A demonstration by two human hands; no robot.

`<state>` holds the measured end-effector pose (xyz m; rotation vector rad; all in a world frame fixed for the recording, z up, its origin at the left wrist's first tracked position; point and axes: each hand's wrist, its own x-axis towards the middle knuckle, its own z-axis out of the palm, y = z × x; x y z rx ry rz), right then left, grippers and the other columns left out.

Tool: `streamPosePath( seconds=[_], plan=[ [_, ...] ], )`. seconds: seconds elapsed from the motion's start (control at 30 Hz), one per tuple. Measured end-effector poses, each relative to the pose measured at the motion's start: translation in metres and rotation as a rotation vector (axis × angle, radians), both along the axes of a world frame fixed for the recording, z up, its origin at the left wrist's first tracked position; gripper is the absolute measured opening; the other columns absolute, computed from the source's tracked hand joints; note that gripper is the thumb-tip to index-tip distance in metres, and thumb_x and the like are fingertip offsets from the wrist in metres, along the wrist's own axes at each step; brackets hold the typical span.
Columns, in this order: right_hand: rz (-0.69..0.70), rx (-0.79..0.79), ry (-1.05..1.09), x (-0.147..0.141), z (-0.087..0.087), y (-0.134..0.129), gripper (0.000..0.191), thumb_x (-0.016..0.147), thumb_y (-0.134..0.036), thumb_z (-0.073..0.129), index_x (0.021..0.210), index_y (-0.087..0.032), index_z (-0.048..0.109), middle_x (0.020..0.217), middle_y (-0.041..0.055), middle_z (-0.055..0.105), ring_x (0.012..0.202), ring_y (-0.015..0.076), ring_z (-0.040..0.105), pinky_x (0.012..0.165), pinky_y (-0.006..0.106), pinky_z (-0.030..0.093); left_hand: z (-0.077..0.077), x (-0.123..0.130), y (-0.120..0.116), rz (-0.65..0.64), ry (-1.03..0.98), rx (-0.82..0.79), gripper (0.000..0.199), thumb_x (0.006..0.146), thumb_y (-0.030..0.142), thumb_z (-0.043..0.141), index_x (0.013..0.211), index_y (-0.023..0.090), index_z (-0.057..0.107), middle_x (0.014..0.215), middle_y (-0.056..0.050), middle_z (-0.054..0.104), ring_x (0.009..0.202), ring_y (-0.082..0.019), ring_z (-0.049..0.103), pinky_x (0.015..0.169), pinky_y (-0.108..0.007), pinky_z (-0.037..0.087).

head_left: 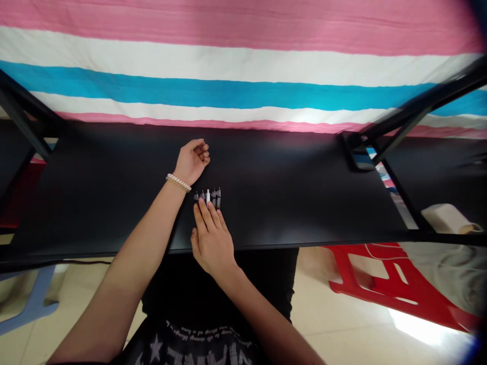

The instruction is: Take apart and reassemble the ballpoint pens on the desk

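Observation:
Several slim pens point(218, 197) lie side by side in a row on the black table point(289, 187), tips pointing away from me. One in the row has a white tip point(208, 194); the others look clear and dark. My right hand point(213, 242) rests flat across their near parts, fingers stretched out, and hides most of their length. Just beyond the row, my left hand point(192, 161) lies on its side with its fingers curled in and nothing seen in them. A pale braided bracelet point(178, 182) circles the left wrist.
Striped cloth point(243, 91) hangs along the table's far edge. Black metal frame bars point(422, 111) rise at both ends. A white roll point(447, 219) sits at the far right. Below the front edge are a red stool point(373, 284) and a blue stool point(32, 299).

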<state>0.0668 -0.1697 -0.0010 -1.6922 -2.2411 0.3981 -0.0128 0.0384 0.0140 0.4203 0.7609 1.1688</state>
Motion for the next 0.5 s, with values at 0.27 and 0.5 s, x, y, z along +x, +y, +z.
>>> streamPosePath(
  seconds=[0.27, 0.5],
  plan=[
    [0.024, -0.017, 0.006, 0.0026, 0.0032, 0.0006, 0.062, 0.099, -0.038, 0.038, 0.154, -0.011, 0.03, 0.162, 0.0085, 0.024, 0.15, 0.0254, 0.021, 0.122, 0.046, 0.025, -0.0002, 0.0002, -0.0003, 0.002, -0.01, -0.001, 0.013, 0.077, 0.021, 0.063, 0.067, 0.018, 0.055, 0.065, 0.001, 0.055, 0.052, -0.007, 0.048, 0.053, -0.021, 0.04],
    [0.024, -0.018, 0.008, 0.0025, 0.0033, 0.0012, 0.063, 0.099, -0.039, 0.04, 0.155, -0.013, 0.028, 0.162, 0.0083, 0.024, 0.15, 0.0264, 0.021, 0.121, 0.047, 0.026, -0.0024, 0.0003, 0.0006, 0.004, -0.002, 0.023, 0.014, 0.077, 0.023, 0.065, 0.069, 0.019, 0.055, 0.065, 0.001, 0.056, 0.051, -0.008, 0.049, 0.053, -0.022, 0.041]
  ],
)
